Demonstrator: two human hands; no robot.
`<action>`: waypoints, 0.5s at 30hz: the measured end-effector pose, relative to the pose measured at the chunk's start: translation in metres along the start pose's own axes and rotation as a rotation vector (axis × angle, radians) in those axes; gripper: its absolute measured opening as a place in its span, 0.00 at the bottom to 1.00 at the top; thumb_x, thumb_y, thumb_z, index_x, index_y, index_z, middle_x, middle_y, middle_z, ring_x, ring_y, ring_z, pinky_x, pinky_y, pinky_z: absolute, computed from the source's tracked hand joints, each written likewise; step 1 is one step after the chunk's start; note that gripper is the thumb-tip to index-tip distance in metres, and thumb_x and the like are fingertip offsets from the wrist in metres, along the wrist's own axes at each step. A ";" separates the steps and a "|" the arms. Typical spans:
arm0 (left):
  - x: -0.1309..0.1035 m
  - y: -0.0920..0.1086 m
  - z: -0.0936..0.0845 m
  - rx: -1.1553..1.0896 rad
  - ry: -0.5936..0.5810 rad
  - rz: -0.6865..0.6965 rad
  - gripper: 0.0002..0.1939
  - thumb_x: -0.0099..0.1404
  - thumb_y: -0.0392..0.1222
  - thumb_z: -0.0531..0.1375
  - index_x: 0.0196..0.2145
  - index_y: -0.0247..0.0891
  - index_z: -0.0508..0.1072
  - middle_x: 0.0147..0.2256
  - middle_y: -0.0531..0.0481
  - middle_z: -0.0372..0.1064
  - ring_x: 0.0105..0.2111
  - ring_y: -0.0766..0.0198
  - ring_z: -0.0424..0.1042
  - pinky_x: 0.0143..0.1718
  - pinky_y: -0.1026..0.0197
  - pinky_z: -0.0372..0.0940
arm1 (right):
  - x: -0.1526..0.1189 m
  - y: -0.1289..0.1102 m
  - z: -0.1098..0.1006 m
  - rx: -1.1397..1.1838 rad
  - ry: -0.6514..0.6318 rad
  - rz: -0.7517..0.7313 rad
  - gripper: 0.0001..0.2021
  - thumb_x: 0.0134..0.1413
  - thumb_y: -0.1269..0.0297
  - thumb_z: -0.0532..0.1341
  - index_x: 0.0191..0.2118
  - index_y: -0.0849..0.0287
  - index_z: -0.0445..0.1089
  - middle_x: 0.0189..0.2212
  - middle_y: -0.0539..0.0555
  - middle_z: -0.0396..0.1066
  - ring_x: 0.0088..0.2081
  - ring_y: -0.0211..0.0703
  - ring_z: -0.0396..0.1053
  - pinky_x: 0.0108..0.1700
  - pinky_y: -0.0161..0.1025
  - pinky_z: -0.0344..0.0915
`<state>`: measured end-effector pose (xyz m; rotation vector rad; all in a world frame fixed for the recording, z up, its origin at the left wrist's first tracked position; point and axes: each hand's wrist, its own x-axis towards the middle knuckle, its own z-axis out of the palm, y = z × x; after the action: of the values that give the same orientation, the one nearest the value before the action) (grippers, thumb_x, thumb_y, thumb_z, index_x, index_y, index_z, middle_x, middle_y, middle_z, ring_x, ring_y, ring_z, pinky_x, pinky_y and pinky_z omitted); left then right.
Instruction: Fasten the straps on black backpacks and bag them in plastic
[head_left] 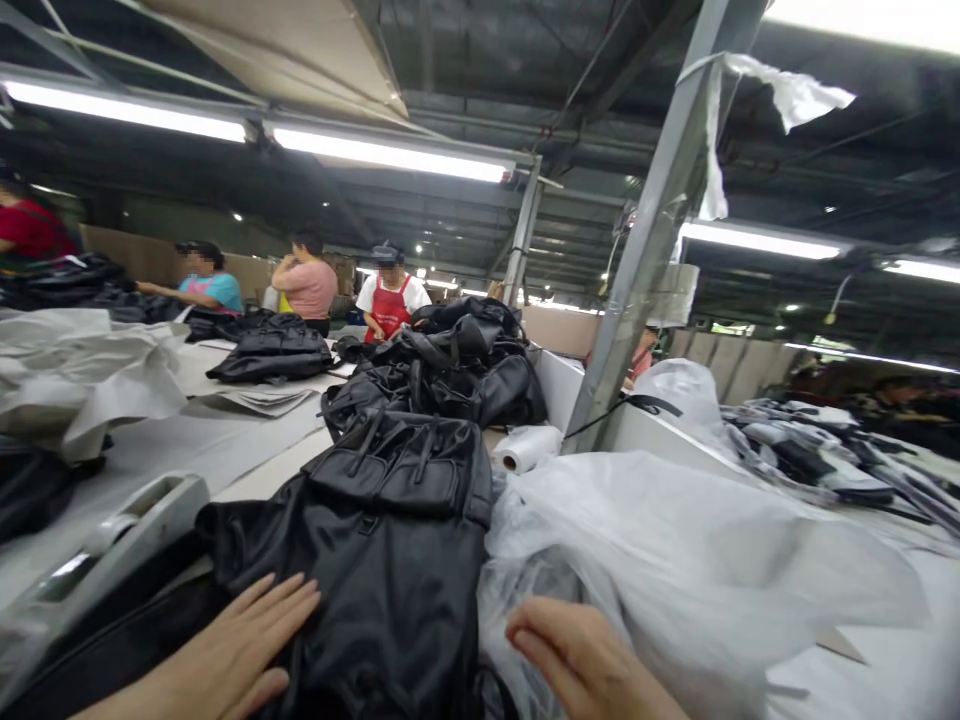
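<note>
A black leather-look backpack (382, 570) lies in front of me, its two front pockets toward the far end. My left hand (247, 640) rests flat on its left side, fingers stretched out and holding nothing. To the right of the backpack my right hand (570, 645) is curled, fingers pressed together, in front of the clear plastic bags (645, 530). Whether any film is pinched between those fingers is hidden. Something dark shows through the plastic just beyond this hand.
Black bags are piled (457, 370) beyond the backpack. A white roll (527, 447) lies near a slanted metal post (645, 230). At left are a grey-white tape dispenser-like device (112, 560) and crumpled paper (90, 370). Several co-workers stand farther back, one in a red apron (390, 310).
</note>
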<state>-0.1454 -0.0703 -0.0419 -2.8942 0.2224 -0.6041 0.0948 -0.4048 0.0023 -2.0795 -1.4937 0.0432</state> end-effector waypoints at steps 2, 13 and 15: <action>-0.013 0.002 0.022 0.047 0.014 -0.019 0.42 0.68 0.55 0.58 0.69 0.55 0.36 0.61 0.58 0.62 0.56 0.59 0.71 0.51 0.64 0.70 | -0.003 0.015 -0.010 -0.096 0.084 0.040 0.16 0.62 0.70 0.48 0.41 0.59 0.74 0.42 0.60 0.78 0.45 0.48 0.75 0.48 0.40 0.71; -0.036 0.008 0.074 0.029 0.199 -0.227 0.32 0.71 0.60 0.47 0.68 0.58 0.43 0.62 0.60 0.63 0.60 0.62 0.65 0.66 0.60 0.49 | 0.060 0.025 0.002 -0.624 -0.150 0.262 0.19 0.56 0.81 0.49 0.41 0.61 0.75 0.39 0.61 0.78 0.41 0.51 0.75 0.42 0.41 0.68; -0.038 0.004 0.072 0.015 0.166 -0.199 0.34 0.69 0.59 0.52 0.68 0.58 0.44 0.62 0.60 0.63 0.60 0.61 0.66 0.65 0.61 0.52 | 0.070 0.027 0.006 -0.635 -0.213 0.223 0.16 0.57 0.79 0.51 0.38 0.62 0.76 0.37 0.61 0.79 0.40 0.50 0.75 0.41 0.42 0.68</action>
<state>-0.1506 -0.0574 -0.1225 -2.8737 -0.0495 -0.8772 0.1420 -0.3459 0.0056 -2.8203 -1.5225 -0.1475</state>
